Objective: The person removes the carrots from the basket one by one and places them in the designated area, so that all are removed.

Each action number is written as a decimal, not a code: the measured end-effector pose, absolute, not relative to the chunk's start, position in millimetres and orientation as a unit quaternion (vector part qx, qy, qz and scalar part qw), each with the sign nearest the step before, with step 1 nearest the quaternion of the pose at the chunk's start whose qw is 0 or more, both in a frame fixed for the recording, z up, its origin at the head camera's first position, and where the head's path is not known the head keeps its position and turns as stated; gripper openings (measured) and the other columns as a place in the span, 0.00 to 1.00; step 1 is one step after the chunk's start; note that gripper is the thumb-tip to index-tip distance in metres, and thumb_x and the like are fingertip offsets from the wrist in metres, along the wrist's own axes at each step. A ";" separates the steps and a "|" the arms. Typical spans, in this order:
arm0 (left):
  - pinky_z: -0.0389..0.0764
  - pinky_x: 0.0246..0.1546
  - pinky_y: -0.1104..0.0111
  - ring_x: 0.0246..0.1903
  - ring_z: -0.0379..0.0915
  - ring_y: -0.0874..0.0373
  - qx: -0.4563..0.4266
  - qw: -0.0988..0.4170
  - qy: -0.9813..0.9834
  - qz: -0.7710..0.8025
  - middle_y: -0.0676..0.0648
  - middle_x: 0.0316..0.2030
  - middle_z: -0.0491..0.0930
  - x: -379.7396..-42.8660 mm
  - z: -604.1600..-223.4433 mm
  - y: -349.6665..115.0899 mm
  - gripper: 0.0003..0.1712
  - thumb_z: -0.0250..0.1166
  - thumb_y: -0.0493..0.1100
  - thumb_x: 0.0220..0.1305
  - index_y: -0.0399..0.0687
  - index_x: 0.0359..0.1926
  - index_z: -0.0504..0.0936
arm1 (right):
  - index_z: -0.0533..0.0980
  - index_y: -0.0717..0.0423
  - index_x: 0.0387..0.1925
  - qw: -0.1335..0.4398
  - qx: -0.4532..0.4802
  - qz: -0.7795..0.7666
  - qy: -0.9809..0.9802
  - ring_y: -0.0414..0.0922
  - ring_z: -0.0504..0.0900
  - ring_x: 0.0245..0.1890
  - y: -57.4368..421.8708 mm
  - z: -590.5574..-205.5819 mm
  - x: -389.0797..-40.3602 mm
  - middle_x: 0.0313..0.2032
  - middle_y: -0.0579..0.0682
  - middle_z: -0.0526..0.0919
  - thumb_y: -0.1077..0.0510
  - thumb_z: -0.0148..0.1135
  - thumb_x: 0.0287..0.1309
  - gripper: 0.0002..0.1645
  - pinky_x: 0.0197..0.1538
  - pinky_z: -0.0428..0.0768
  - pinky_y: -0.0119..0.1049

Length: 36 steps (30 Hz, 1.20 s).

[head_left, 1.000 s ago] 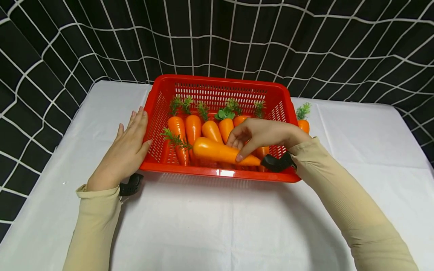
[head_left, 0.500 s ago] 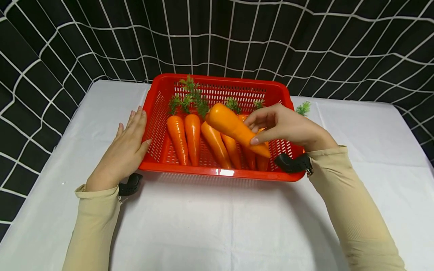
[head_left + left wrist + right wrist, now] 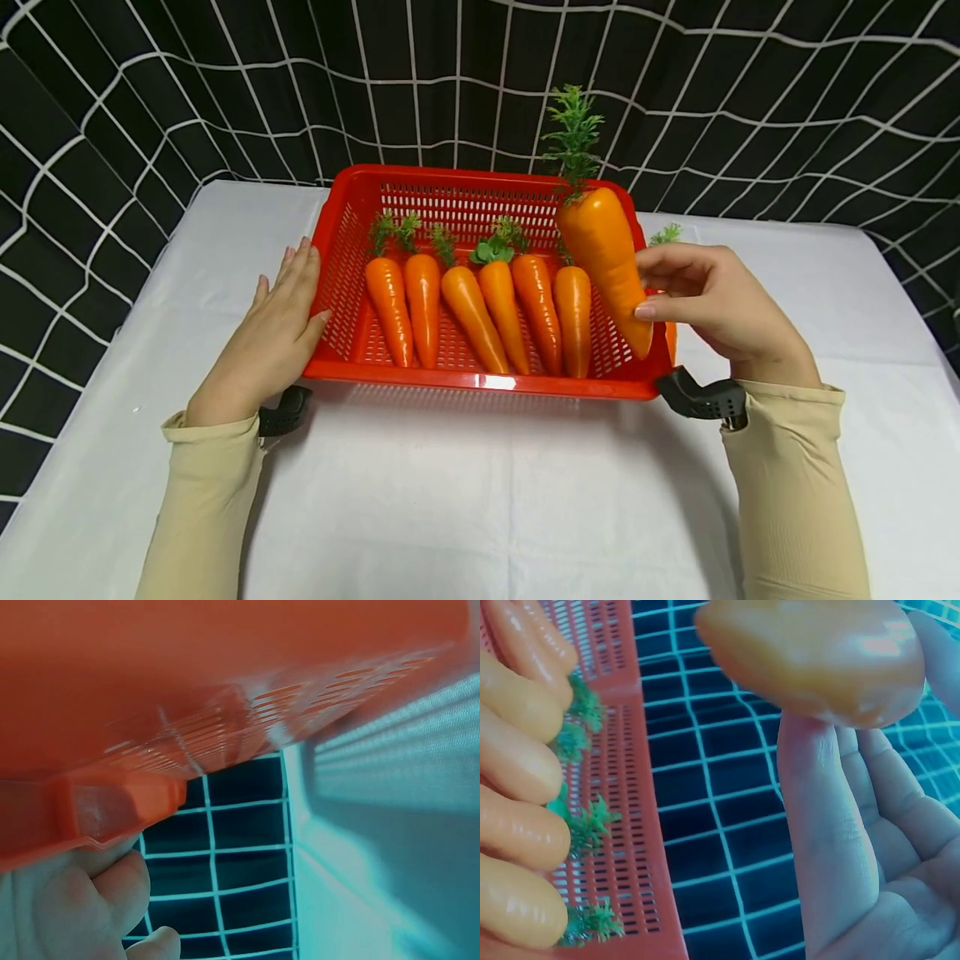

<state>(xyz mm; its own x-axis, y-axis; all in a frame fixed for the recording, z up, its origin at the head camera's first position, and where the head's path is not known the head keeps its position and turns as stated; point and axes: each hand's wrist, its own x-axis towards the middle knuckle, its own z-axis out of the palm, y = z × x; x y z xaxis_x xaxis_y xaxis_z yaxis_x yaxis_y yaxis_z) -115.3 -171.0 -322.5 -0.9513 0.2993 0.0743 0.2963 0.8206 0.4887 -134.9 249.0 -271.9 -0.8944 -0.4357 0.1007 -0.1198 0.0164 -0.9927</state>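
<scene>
With thumb and fingers my right hand (image 3: 723, 308) pinches a carrot (image 3: 604, 250) near its tapered end. This carrot hangs over the right end of the red basket (image 3: 405, 372), its green top upward and its tip down. The right wrist view shows the same carrot (image 3: 817, 660) up close, thumb against its underside. Straight-fingered, my left hand (image 3: 262, 333) rests against the basket's left side; the left wrist view has its fingers (image 3: 124, 892) beside the rim. Inside the basket, several carrots (image 3: 472, 317) lie in a row, leafy ends toward the back.
Another carrot (image 3: 671, 337) is on the white tablecloth (image 3: 420, 492) to the right of the basket, mostly hidden by the right hand; its green top (image 3: 665, 234) shows. A black cloth with a white grid (image 3: 420, 100) stands behind the table.
My right hand has moved to the right with the carrot, which has turned from lying sideways to leaf end up. My left hand stays at the basket's side.
</scene>
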 end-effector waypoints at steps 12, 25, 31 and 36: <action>0.34 0.66 0.44 0.72 0.28 0.48 0.154 0.013 0.954 0.255 0.42 0.73 0.34 -115.0 -322.2 -171.2 0.38 0.48 0.41 0.70 0.36 0.73 0.40 | 0.77 0.73 0.43 0.023 -0.160 -0.764 0.625 0.48 0.82 0.32 273.1 -286.3 -119.5 0.35 0.59 0.83 0.85 0.49 0.50 0.20 0.39 0.80 0.33; 0.31 0.67 0.46 0.72 0.26 0.48 0.152 0.017 0.953 0.262 0.41 0.73 0.33 -112.7 -322.5 -173.3 0.38 0.48 0.41 0.71 0.35 0.72 0.39 | 0.76 0.75 0.43 -0.021 -0.118 -0.803 0.583 0.49 0.79 0.31 302.1 -285.9 -119.6 0.34 0.61 0.81 0.83 0.49 0.53 0.17 0.36 0.80 0.33; 0.30 0.66 0.46 0.71 0.25 0.48 0.154 0.020 0.952 0.264 0.40 0.73 0.33 -113.4 -323.0 -174.0 0.38 0.48 0.41 0.71 0.35 0.72 0.38 | 0.76 0.76 0.44 -0.016 -0.115 -0.821 0.559 0.49 0.81 0.32 311.8 -288.7 -123.2 0.35 0.61 0.82 0.83 0.49 0.53 0.18 0.36 0.81 0.33; 0.30 0.66 0.46 0.71 0.26 0.47 0.157 0.021 0.951 0.266 0.40 0.73 0.32 -113.7 -322.3 -172.2 0.38 0.47 0.40 0.71 0.35 0.72 0.38 | 0.78 0.73 0.44 -0.018 -0.090 -0.816 0.571 0.48 0.82 0.33 320.4 -293.6 -124.0 0.35 0.59 0.83 0.83 0.51 0.53 0.18 0.37 0.82 0.33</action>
<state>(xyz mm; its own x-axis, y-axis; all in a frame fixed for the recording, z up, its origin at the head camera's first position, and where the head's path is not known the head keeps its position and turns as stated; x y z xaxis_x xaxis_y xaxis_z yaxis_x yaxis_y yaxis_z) -113.7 -172.2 -322.3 -0.9496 0.3106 0.0436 0.2881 0.8090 0.5124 -124.0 320.4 -293.6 -0.9831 -0.0733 0.1680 -0.1327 -0.3478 -0.9281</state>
